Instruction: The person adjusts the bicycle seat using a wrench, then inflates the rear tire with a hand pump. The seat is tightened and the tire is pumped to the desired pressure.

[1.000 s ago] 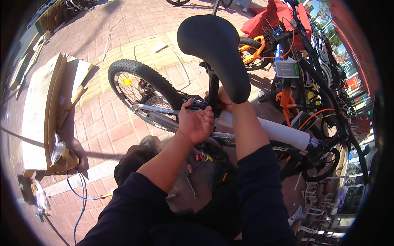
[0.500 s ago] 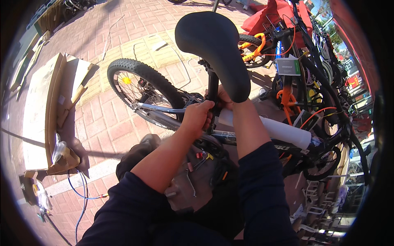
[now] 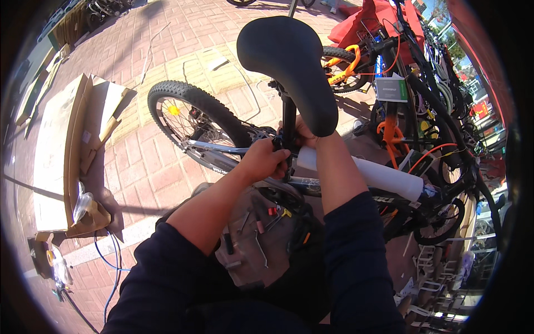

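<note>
A bicycle with a black saddle (image 3: 286, 67) stands in front of me, the saddle on a black seat post (image 3: 288, 116). My left hand (image 3: 263, 160) is closed at the foot of the post, with thumb and curled fingers on the dark seat clamp (image 3: 280, 142). On the post's other side my right hand (image 3: 306, 133) has its fingers bent in toward the same spot. The saddle's nose covers part of that hand, so what it grips is hidden. White foam wrap (image 3: 361, 172) covers the frame tube beside my right wrist. The knobby rear wheel (image 3: 194, 108) lies beyond my left hand.
Tools, among them a hex key (image 3: 261, 250), lie on the paving below the frame. Flattened cardboard (image 3: 53, 161) rests at left, near a blue hose (image 3: 115, 273). More bicycles crowd the right, one with an orange fork (image 3: 391, 136).
My left hand has turned at the seat clamp, its wrist and elbow shifting left, and more of the dark clamp and the tools below shows. My right hand stays nearly in place.
</note>
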`<state>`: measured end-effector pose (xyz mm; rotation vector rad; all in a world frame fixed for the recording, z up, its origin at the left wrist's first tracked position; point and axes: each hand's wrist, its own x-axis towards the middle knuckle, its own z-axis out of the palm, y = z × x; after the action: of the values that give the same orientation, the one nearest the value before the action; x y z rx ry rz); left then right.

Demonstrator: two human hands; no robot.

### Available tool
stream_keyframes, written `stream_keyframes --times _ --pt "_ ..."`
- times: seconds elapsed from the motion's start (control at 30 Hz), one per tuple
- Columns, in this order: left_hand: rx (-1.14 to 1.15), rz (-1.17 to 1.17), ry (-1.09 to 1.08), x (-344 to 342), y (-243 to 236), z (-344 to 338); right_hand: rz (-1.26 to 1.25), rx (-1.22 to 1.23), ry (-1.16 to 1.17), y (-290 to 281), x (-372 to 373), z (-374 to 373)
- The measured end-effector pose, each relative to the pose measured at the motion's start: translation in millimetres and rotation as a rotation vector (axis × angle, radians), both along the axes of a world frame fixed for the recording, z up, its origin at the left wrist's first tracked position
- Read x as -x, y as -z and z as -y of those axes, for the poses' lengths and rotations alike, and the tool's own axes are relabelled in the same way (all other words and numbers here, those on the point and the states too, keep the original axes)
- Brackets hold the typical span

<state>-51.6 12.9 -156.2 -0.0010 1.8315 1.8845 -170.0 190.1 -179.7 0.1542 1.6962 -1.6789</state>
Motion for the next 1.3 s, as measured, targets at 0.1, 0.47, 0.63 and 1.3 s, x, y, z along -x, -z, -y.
stream_keyframes --times 0.1,0.47,0.63,1.3 --pt "0.351 -0.303 0.028 2.3 2.1 4.4 0.004 -0.046 -0.012 0.4 0.8 -0.2" --pt "-0.208 0.151 0.042 15.8 3.9 29.7 -0.002 -0.045 -0.046 -8.8 -2.5 1.7" --pt "-0.259 0.179 0.145 23.1 22.7 34.8 -0.001 -0.011 -0.064 -7.6 -0.5 3.4" --pt "0.786 -0.366 -0.008 11.9 -26.3 18.3 0.016 -0.011 -0.001 -7.4 -0.4 -1.1"
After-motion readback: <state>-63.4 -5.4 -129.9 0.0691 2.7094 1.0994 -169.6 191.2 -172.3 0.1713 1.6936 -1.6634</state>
